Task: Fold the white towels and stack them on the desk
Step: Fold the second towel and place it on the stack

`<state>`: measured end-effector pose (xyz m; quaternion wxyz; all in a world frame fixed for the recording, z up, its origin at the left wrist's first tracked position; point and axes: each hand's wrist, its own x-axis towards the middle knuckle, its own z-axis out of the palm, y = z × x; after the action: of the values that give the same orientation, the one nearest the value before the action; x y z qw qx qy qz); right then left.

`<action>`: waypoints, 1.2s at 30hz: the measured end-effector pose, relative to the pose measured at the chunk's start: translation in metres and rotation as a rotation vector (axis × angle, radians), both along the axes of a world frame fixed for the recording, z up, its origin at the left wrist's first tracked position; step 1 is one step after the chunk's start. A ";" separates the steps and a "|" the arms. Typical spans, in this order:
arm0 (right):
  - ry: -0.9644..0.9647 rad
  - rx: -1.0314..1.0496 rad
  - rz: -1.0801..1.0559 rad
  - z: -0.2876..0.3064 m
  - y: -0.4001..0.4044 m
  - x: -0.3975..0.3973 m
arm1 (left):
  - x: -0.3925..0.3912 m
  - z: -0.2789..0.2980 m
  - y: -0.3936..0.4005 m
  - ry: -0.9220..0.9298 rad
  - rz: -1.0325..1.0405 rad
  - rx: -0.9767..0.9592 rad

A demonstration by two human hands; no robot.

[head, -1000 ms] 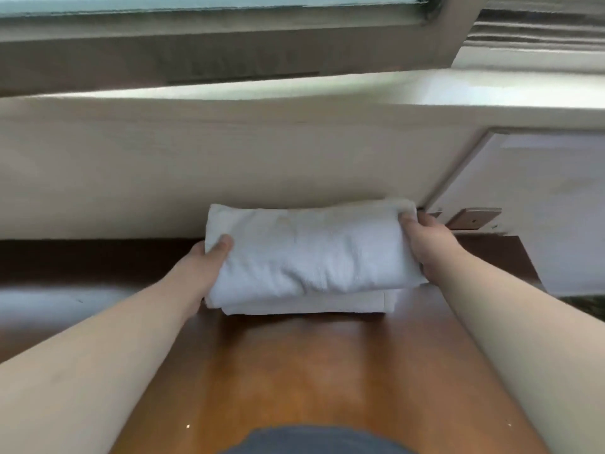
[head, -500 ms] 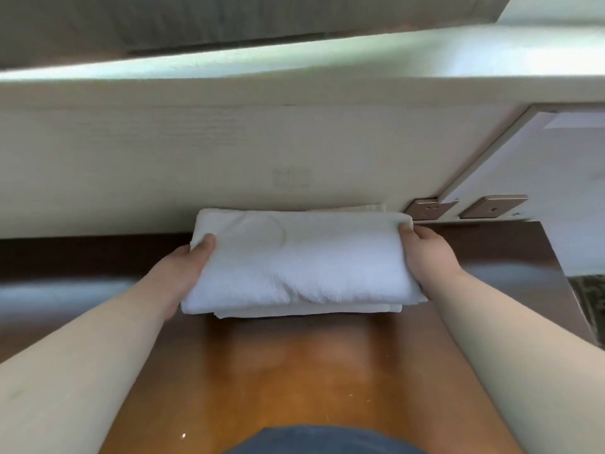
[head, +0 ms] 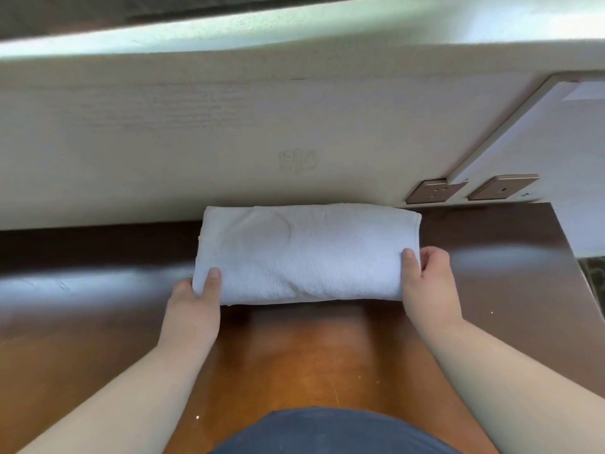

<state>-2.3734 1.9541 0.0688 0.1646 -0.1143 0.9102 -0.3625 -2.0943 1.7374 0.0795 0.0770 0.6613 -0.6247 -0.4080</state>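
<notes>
Against the far wall of the desk (head: 491, 244) lies the folded white towel (head: 304, 253). The left hand (head: 193, 309) pinches its near-left corner and the right hand (head: 429, 286) clasps its right end, thumbs on top. Best to press both ends down evenly (squaring edges) before letting go, so the stack sits flush.

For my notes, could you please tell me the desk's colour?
Reddish-brown wood, glossy; the desk shows in the head view.

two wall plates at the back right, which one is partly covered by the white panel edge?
The left wall plate, the one nearer the folded towel: the white panel overlaps its upper right corner. The right wall plate shows whole.
</notes>
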 end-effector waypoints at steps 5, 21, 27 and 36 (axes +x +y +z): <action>0.111 0.124 0.073 -0.004 -0.020 -0.047 | 0.005 -0.011 -0.016 0.053 -0.178 -0.048; 0.391 0.357 0.885 0.026 -0.059 0.060 | -0.079 0.033 0.016 -0.208 -1.015 -0.616; 0.411 0.538 0.954 0.011 -0.067 0.017 | -0.073 -0.007 -0.006 -0.507 -0.977 -0.365; 0.281 0.494 0.678 0.002 -0.065 0.022 | -0.060 -0.014 -0.036 -0.473 -0.839 -0.399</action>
<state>-2.3513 1.8895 0.0705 0.1714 -0.4119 0.8940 -0.0404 -2.1546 1.7018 0.0656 -0.1118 0.4006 -0.9019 -0.1162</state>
